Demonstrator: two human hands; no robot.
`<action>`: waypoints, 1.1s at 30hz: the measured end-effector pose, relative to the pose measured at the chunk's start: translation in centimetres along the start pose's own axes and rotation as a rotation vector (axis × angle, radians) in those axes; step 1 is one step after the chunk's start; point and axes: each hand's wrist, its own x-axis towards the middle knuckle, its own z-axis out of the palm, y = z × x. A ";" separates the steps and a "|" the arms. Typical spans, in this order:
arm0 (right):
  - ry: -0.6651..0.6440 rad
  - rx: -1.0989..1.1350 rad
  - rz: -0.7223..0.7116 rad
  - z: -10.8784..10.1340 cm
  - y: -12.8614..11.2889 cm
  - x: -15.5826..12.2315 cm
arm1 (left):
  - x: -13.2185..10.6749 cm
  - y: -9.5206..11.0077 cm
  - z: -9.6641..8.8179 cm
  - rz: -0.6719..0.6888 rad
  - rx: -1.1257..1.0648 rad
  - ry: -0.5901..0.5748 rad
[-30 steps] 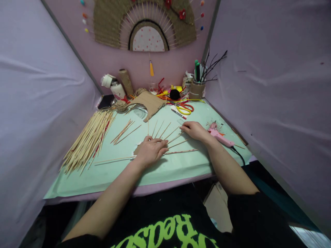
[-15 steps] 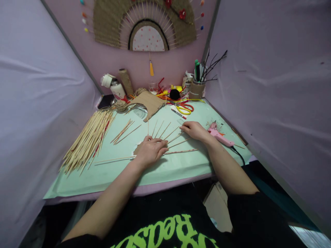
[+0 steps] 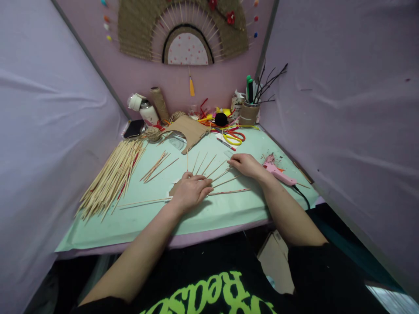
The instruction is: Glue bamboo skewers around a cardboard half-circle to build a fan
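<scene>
My left hand [image 3: 193, 190] lies palm down, fingers stretched out, over a small piece of cardboard [image 3: 174, 188]. Most of that cardboard is hidden under the hand; only its torn-looking left edge shows. Thin wooden sticks fan out from beneath the fingers, and one long wooden stick [image 3: 144, 202] reaches out to the left. To the right, my right hand [image 3: 246, 165] is closed in a pinch at the far end of one fanned wooden stick [image 3: 218, 169]. A red-marked stick [image 3: 231, 191] forms the lowest ray on the right side.
At left lies a large pile of wooden sticks [image 3: 111, 179], with a few loose sticks [image 3: 155, 166] beside it. A pink glue gun [image 3: 279, 172] rests right of my right forearm. Behind are cut cardboard [image 3: 188, 128], scissors [image 3: 234, 138], a bottle [image 3: 149, 112] and a pen holder [image 3: 249, 114].
</scene>
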 end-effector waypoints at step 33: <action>-0.002 0.009 0.003 0.0 -0.1 -0.1 | 0.1 0.2 -0.2 0.002 -0.033 0.002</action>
